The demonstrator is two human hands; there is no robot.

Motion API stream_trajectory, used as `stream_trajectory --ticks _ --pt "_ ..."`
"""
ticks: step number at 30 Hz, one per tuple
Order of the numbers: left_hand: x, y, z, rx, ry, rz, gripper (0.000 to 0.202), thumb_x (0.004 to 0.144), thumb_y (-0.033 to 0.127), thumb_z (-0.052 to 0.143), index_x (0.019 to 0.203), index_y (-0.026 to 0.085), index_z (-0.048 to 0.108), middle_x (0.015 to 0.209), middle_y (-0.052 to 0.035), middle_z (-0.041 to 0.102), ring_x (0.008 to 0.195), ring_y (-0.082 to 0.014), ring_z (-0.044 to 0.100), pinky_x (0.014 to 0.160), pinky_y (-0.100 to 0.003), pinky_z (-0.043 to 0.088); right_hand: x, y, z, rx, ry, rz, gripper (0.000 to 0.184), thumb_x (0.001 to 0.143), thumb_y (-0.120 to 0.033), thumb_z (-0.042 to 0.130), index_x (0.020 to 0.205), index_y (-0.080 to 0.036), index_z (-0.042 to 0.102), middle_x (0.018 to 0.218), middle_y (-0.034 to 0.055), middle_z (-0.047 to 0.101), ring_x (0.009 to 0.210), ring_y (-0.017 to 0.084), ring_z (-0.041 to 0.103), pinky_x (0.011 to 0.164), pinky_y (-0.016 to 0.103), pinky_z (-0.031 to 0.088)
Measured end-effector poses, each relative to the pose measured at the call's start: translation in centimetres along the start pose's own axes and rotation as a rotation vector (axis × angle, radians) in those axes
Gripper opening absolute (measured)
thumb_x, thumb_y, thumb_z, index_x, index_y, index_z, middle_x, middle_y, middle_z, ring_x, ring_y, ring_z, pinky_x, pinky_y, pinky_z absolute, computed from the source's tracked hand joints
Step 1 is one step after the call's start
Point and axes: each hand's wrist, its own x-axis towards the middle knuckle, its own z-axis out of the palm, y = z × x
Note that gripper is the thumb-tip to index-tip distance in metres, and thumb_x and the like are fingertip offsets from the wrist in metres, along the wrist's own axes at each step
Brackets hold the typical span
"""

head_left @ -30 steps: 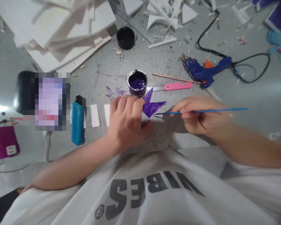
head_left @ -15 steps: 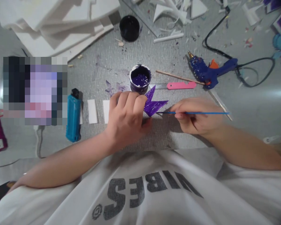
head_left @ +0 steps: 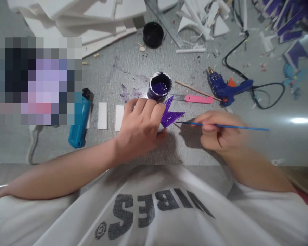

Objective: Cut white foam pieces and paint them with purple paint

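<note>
My left hand is closed on a purple-painted piece with a notched, two-pointed end; the rest of the piece is hidden under my fingers. In my right hand is a thin blue paintbrush, its dark tip close to the piece's lower edge. Whether the bristles touch it I cannot tell. Just beyond my left hand stands an uncapped jar of purple paint. A pink-handled blade lies right of the jar, with a wooden stick above it.
A blue glue gun with a black cord lies to the right. On the left are a teal cutter and white strips. White sheets, a black lid, white scraps and purple pieces lie farther back.
The view has shifted, bringing more purple pieces into sight at the back right. My right hand has drawn slightly right with the brush; my left hand keeps its hold.
</note>
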Motion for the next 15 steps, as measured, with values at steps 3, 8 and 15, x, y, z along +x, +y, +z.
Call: stream_trajectory --ticks 3,8,15 --pt "0.05 0.06 0.03 0.025 0.012 0.017 0.034 0.098 0.031 0.081 0.129 0.026 0.067 0.118 -0.0149 0.080 0.115 -0.0437 0.075 0.106 -0.062 0.064 0.57 -0.07 0.00 0.025 0.035 -0.120 0.028 0.129 -0.043 0.066 0.105 -0.030 0.073 0.086 0.0027 0.089 0.067 0.021 0.084 0.057 0.033 0.062" --pt "0.04 0.00 0.24 0.031 0.041 0.037 0.029 0.103 0.032 0.080 0.128 0.024 0.068 0.116 -0.0144 0.080 0.113 -0.0423 0.076 0.106 -0.060 0.064 1.05 0.19 -0.43 -0.139 0.007 -0.216 0.034 0.129 -0.039 0.064 0.097 -0.029 0.071 0.080 0.0020 0.086 0.063 0.022 0.080 0.059 0.036 0.063" --pt "-0.06 -0.14 0.62 0.060 0.061 0.052 0.032 0.105 0.036 0.080 0.132 0.024 0.067 0.118 -0.0143 0.081 0.111 -0.0417 0.076 0.095 -0.055 0.062 0.83 0.55 -0.27 -0.031 0.066 -0.193 0.029 0.128 -0.039 0.065 0.102 -0.028 0.073 0.084 0.0031 0.087 0.064 0.021 0.081 0.056 0.033 0.060"
